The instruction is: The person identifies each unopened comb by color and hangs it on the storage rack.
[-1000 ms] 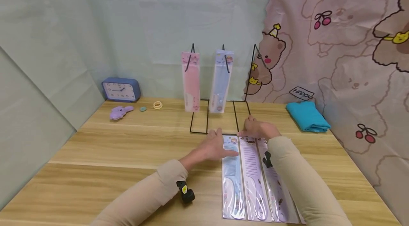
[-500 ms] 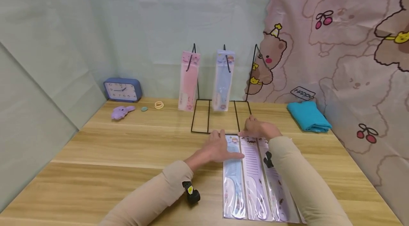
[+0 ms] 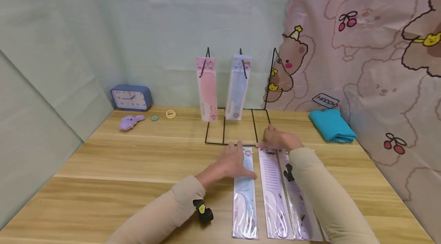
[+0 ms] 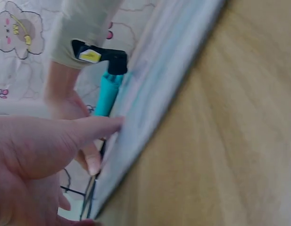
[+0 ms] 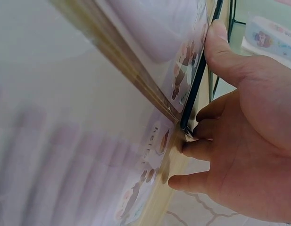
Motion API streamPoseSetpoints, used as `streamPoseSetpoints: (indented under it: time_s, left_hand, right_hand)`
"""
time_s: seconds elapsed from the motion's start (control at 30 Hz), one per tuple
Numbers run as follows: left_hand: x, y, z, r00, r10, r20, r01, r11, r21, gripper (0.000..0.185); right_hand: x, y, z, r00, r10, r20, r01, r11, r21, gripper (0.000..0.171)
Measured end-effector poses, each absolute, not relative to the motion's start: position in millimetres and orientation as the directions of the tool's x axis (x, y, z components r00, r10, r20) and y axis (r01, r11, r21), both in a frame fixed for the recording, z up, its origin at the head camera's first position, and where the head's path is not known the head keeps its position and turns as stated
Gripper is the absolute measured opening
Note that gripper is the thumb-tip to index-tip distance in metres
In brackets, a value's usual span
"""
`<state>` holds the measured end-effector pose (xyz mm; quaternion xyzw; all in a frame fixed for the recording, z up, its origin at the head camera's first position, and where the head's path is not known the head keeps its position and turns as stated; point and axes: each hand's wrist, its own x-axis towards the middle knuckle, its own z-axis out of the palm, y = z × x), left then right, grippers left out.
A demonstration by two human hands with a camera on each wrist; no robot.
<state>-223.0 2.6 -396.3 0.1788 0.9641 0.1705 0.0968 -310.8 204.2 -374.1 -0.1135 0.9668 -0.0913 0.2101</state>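
We see the left hand (image 3: 230, 162) with fingers extended, its thumb laid across a blue comb packet (image 3: 245, 210) flat on the worktop (image 3: 138, 163). The right hand (image 3: 280, 139) has loosely spread fingers, its thumb against the front bar of a wire rack (image 3: 214, 143). Beside the packet, we find purple comb packets (image 3: 275, 194), partly hidden by the right sleeve (image 3: 327, 190). On the rack hang a pink packet (image 3: 208, 89) and a second blue packet (image 3: 238, 89); beyond stand a clock (image 3: 131, 97) and, opposite, a folded cloth (image 3: 332, 125).
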Motion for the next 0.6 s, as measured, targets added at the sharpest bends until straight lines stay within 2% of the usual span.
streamPoseSetpoints:
  time_s: [0.23,0.33,0.5,0.6]
  left_hand:
    - [-219.5,-13.4,-383.9,-0.894,0.412,-0.175,0.298,0.84,0.453,0.122]
    - [-220.0,-20.6,-384.4,-0.898,0.411,-0.157,0.286,0.816,0.502,0.118]
    - [-221.3,-30.4,-389.8,-0.905,0.406,-0.126,0.267,0.774,0.574,0.096]
    - [-222.9,-35.0,-389.9,-0.895,0.431,-0.116,0.285,0.752,0.594,0.095]
  right_hand:
    - [-310.5,205.3,-373.0,-0.881,-0.279,-0.382,-0.212,0.955,-0.208,0.091]
    - [-310.4,205.4,-372.7,-0.879,-0.286,-0.381,-0.217,0.952,-0.215,0.091]
    - [-310.6,205.3,-373.4,-0.88,-0.281,-0.383,-0.206,0.952,-0.224,0.092]
    - [-311.0,204.8,-373.6,-0.88,-0.28,-0.383,-0.208,0.953,-0.22,0.093]
